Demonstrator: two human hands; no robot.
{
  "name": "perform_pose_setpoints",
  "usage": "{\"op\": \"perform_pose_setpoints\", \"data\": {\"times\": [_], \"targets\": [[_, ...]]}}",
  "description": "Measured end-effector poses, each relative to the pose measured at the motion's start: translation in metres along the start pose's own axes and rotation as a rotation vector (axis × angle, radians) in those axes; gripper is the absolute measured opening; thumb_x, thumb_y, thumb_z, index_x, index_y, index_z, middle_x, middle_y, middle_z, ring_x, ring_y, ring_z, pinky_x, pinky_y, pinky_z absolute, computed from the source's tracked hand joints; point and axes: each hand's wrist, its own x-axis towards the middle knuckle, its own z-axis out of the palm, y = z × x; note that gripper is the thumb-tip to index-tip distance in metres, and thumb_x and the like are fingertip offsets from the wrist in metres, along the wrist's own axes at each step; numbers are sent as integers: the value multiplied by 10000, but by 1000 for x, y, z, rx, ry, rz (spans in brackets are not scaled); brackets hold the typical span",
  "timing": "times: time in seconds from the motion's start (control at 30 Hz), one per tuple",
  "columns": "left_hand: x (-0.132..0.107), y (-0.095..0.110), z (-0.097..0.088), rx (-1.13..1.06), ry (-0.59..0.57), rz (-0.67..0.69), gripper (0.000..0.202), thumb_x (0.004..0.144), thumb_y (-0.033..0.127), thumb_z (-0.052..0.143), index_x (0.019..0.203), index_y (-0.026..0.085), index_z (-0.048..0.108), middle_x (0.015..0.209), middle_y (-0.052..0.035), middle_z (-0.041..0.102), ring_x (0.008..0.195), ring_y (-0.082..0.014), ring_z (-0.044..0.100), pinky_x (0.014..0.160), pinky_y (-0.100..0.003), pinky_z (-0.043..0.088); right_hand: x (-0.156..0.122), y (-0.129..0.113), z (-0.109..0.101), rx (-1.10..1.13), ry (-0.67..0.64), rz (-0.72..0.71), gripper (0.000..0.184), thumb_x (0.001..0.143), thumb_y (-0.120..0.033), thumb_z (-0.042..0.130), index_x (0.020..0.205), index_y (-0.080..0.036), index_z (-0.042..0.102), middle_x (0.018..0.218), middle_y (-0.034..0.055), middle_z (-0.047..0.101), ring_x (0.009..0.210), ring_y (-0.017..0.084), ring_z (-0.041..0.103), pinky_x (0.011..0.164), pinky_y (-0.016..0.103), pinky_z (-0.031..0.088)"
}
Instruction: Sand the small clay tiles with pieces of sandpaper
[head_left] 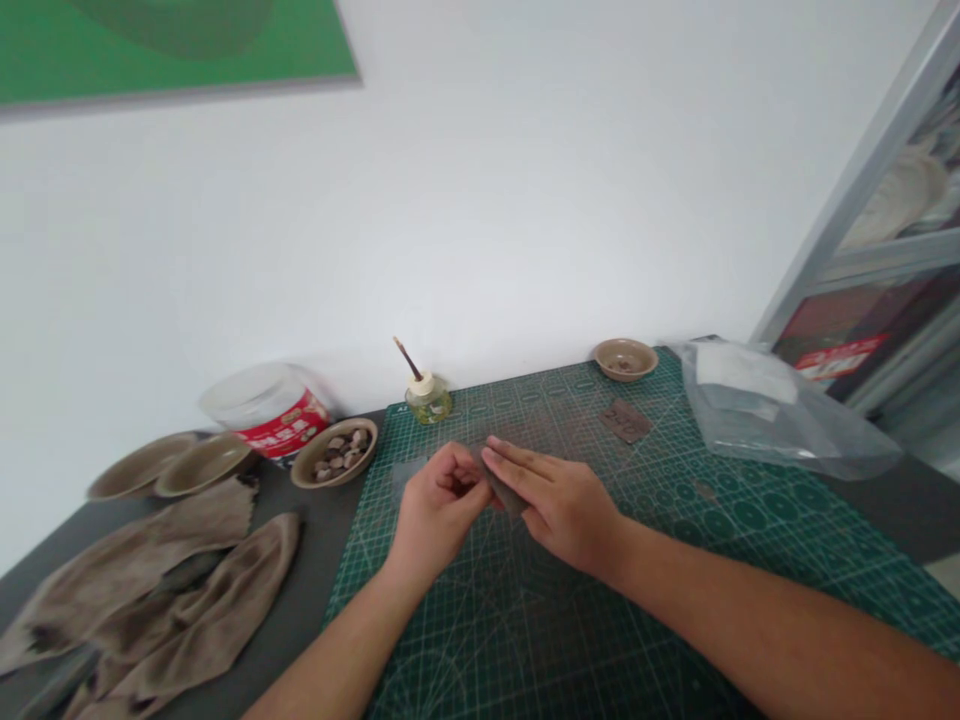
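Both my hands meet over the green cutting mat (600,600). My left hand (439,505) is curled, its fingers pinched on a small piece I cannot make out. My right hand (559,500) lies beside it with fingers stretched flat, pressing on a dark brownish sheet (510,493) that shows under the fingertips. The fingertips of the two hands touch.
A small glass bottle with a stick (427,398) stands behind the hands. A bowl of pebble-like pieces (335,453), two empty dishes (169,465), a red-labelled tub (266,408) and brown rags (165,590) lie left. A brown patch (625,420), a dish (625,358) and a plastic bag (765,410) lie right.
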Motion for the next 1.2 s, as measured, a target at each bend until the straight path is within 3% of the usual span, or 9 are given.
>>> {"op": "perform_pose_setpoints", "data": {"times": [0.2, 0.43, 0.67, 0.77, 0.87, 1.0, 1.2], "targets": [[-2, 0, 0, 17, 47, 29, 185, 758, 135, 675, 690, 192, 512, 571, 50, 594, 511, -101, 578, 493, -193, 448, -2, 2, -2, 16, 0, -35, 691, 842, -41, 457, 1506, -200, 350, 1497, 77, 452, 1367, 169, 452, 1117, 339, 427], [-3, -1, 3, -64, 52, 22, 222, 747, 123, 683, 691, 195, 480, 560, 59, 590, 501, -95, 573, 492, -189, 441, 0, 2, -1, 42, 24, -34, 637, 858, -45, 453, 1481, -166, 395, 1476, 99, 479, 1347, 174, 481, 1101, 335, 446], [-2, 4, 5, -157, 5, -21, 224, 800, 197, 696, 752, 201, 477, 581, 28, 664, 537, -142, 660, 551, -248, 529, 2, 9, 0, 54, 17, 42, 655, 867, -53, 490, 1490, -223, 382, 1471, 60, 491, 1323, 169, 510, 1095, 332, 455], [-2, 6, 3, -175, 24, -27, 254, 796, 216, 706, 762, 206, 454, 624, 21, 681, 539, -143, 662, 537, -248, 530, 3, 16, -2, 35, -10, 101, 604, 869, -54, 486, 1449, -215, 452, 1439, 64, 530, 1293, 182, 542, 1084, 351, 469], [-1, 4, 2, -195, 39, -27, 266, 792, 220, 714, 781, 208, 448, 664, 16, 691, 531, -134, 650, 517, -237, 516, 4, 19, -6, 49, 44, 176, 573, 872, -47, 467, 1419, -212, 495, 1415, 62, 557, 1281, 175, 554, 1092, 351, 462], [0, -1, 1, -141, 15, -39, 222, 791, 218, 715, 804, 199, 494, 577, 44, 641, 495, -123, 619, 505, -223, 492, 2, 9, -7, 121, 90, 92, 633, 871, -53, 478, 1464, -268, 428, 1436, 21, 537, 1288, 169, 546, 1088, 346, 471], [0, -1, 0, -93, -5, -9, 177, 817, 194, 669, 770, 200, 498, 583, 31, 657, 523, -127, 626, 529, -228, 494, 1, 5, -7, 97, 17, -9, 640, 861, -52, 462, 1473, -233, 412, 1468, 48, 494, 1320, 162, 512, 1095, 330, 455]]}}
